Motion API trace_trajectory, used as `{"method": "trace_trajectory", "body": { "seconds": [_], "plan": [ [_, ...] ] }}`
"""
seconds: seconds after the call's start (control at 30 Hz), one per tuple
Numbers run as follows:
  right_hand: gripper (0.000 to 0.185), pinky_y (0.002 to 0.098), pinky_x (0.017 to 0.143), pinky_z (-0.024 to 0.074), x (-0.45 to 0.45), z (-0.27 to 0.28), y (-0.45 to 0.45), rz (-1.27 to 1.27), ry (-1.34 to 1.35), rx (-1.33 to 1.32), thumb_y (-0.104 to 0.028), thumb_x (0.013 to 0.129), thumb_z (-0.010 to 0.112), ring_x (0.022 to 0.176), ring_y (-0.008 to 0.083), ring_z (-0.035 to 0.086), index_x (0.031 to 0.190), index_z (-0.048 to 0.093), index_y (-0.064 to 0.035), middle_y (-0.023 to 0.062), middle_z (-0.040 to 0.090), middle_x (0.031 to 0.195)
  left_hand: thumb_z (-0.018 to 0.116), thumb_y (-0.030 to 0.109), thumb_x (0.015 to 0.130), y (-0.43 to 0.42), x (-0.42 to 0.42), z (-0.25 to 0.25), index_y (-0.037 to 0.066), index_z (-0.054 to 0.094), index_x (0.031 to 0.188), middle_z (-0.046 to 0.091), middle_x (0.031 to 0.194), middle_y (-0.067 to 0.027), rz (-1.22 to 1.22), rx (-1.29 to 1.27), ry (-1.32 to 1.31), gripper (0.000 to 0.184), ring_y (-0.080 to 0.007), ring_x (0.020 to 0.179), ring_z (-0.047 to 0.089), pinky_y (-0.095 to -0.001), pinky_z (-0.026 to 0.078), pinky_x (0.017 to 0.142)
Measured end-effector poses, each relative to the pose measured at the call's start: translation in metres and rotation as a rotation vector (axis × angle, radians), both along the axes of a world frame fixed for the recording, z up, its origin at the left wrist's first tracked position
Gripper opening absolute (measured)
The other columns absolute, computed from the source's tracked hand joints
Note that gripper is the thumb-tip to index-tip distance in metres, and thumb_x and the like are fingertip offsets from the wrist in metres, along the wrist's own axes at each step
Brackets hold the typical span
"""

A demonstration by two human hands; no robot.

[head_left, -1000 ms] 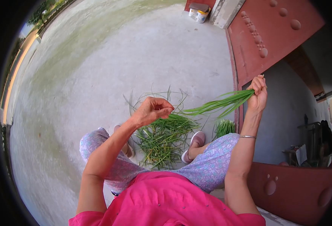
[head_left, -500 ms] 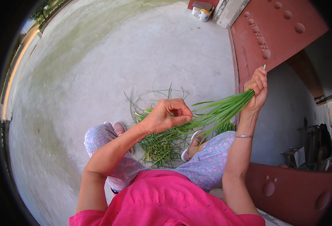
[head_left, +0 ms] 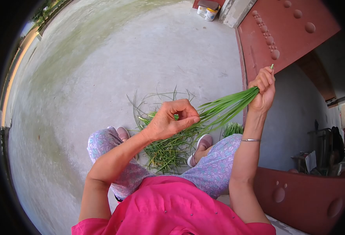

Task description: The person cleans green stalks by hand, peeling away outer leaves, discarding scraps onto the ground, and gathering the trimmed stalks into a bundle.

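Observation:
My right hand (head_left: 263, 88) is raised at the right, closed around a bunch of garlic chives (head_left: 233, 103). Pale stem ends poke out above the fist, and the green leaves slant down to the left. My left hand (head_left: 173, 119) is closed in a pinch at the leaf tips of this bunch; exactly which leaves lie between thumb and finger is hidden. On the ground under my left hand, between my feet, lies a loose, tangled pile of chives (head_left: 166, 152), some of it yellowish. A neater bunch of chives (head_left: 233, 129) rests beyond my right knee.
Concrete ground (head_left: 102, 70) stretches ahead and to the left. A red metal door (head_left: 286, 35) stands at the upper right, beside white buckets (head_left: 207, 14). Another red panel (head_left: 297, 199) is at the lower right. My shoes (head_left: 201, 147) flank the pile.
My right hand has shifted slightly up and left with the bunch. The leaves now run straighter and closer together toward my left hand, which stays nearly in place.

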State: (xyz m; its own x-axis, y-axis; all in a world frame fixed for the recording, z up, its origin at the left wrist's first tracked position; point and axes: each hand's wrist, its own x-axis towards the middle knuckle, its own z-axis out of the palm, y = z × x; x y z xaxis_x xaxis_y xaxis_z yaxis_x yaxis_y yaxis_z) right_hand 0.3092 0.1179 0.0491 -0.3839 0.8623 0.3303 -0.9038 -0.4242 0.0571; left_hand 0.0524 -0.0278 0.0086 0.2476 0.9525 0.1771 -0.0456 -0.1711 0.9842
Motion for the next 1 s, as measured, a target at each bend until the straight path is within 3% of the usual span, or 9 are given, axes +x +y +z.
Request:
{"method": "trace_trajectory", "body": {
  "seconds": [0.33, 0.53, 0.57, 0.7, 0.8, 1.0],
  "plan": [
    [0.019, 0.0213, 0.040, 0.0223, 0.004, -0.012, 0.010, -0.269, -0.098, -0.198, -0.020, 0.095, 0.053, 0.049, 0.0069, 0.026, 0.092, 0.048, -0.0018, -0.0005, 0.037, 0.067, 0.068, 0.008, 0.084, -0.002, -0.003, 0.004, 0.001, 0.066, 0.081, 0.056, 0.069, 0.0030, 0.050, 0.082, -0.002, 0.009, -0.0029, 0.061, 0.044, -0.0218, 0.037, 0.053],
    [0.020, 0.0212, 0.040, 0.0229, 0.006, -0.014, 0.013, -0.291, -0.095, -0.242, -0.021, 0.095, 0.054, 0.049, 0.0074, 0.025, 0.091, 0.049, -0.0021, -0.0003, 0.037, 0.067, 0.066, 0.013, 0.087, 0.000, 0.003, -0.012, -0.002, 0.067, 0.087, 0.063, 0.071, -0.0025, -0.140, -0.201, 0.192, 0.015, -0.0058, 0.064, 0.053, -0.0231, 0.044, 0.056],
    [0.020, 0.0212, 0.040, 0.0230, 0.005, -0.014, 0.014, -0.288, -0.095, -0.240, -0.021, 0.095, 0.054, 0.049, 0.0074, 0.025, 0.091, 0.049, -0.0022, -0.0004, 0.037, 0.067, 0.065, 0.017, 0.089, 0.000, 0.005, -0.021, -0.003, 0.068, 0.095, 0.064, 0.073, -0.0032, -0.172, -0.151, 0.246, 0.021, -0.0058, 0.066, 0.054, -0.0229, 0.045, 0.057],
    [0.019, 0.0210, 0.041, 0.0233, -0.004, -0.015, 0.013, -0.288, -0.125, -0.215, -0.021, 0.095, 0.053, 0.049, 0.0071, 0.025, 0.091, 0.049, -0.0029, -0.0009, 0.038, 0.067, 0.066, 0.018, 0.087, -0.003, 0.018, -0.016, -0.006, 0.067, 0.099, 0.066, 0.070, -0.0093, -0.139, -0.260, 0.210, 0.027, -0.0081, 0.063, 0.060, -0.0251, 0.047, 0.053],
    [0.019, 0.0209, 0.041, 0.0235, -0.017, -0.014, 0.011, -0.278, -0.153, -0.215, -0.021, 0.096, 0.052, 0.049, 0.0068, 0.025, 0.090, 0.049, -0.0033, -0.0012, 0.038, 0.066, 0.066, 0.019, 0.088, 0.000, 0.021, -0.019, -0.003, 0.067, 0.103, 0.066, 0.074, -0.0049, -0.125, -0.368, 0.132, 0.027, -0.0063, 0.060, 0.056, -0.0219, 0.044, 0.049],
    [0.020, 0.0206, 0.040, 0.0233, -0.028, -0.011, 0.011, -0.253, -0.138, -0.220, -0.021, 0.097, 0.050, 0.049, 0.0066, 0.025, 0.090, 0.049, -0.0030, -0.0020, 0.039, 0.066, 0.064, 0.014, 0.088, 0.004, 0.024, -0.017, -0.002, 0.068, 0.088, 0.062, 0.065, -0.0027, -0.067, -0.320, 0.092, 0.016, -0.0034, 0.054, 0.050, -0.0218, 0.040, 0.044]
  ]
}}
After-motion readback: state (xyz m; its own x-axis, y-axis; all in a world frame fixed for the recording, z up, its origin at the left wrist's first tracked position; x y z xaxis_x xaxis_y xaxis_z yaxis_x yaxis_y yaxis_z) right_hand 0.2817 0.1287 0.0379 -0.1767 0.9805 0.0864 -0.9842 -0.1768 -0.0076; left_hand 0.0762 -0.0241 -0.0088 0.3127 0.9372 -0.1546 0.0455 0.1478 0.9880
